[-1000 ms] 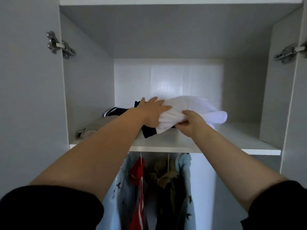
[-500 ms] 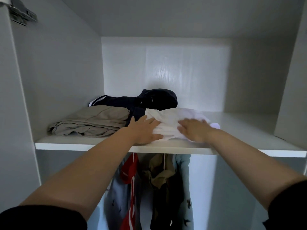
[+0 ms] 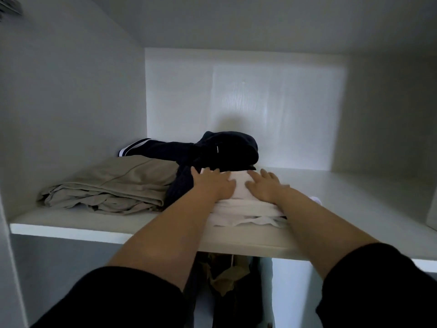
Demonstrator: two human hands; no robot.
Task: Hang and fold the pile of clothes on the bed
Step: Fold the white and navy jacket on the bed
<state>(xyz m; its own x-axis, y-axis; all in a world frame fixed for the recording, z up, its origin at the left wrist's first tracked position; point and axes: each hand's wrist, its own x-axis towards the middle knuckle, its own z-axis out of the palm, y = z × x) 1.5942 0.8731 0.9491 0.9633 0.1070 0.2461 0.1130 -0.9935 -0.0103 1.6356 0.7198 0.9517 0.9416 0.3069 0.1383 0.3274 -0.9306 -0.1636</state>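
Note:
A folded white garment (image 3: 238,210) lies on the white wardrobe shelf (image 3: 94,229) near its front edge. My left hand (image 3: 211,183) and my right hand (image 3: 264,185) both rest flat on top of it, fingers spread and straight. Behind the white garment sits a dark navy garment (image 3: 227,147) with a white stripe at its left end. A folded beige garment (image 3: 113,183) lies to the left, touching the navy one.
The shelf's right half (image 3: 354,197) holds nothing up to the side wall. Below the shelf, several hung clothes (image 3: 227,280) show, one of them tan. A door hinge (image 3: 10,7) sits at the top left.
The white garment went from held above the shelf to lying on it. Both hands slid further back over it, and the camera moved closer to the shelf.

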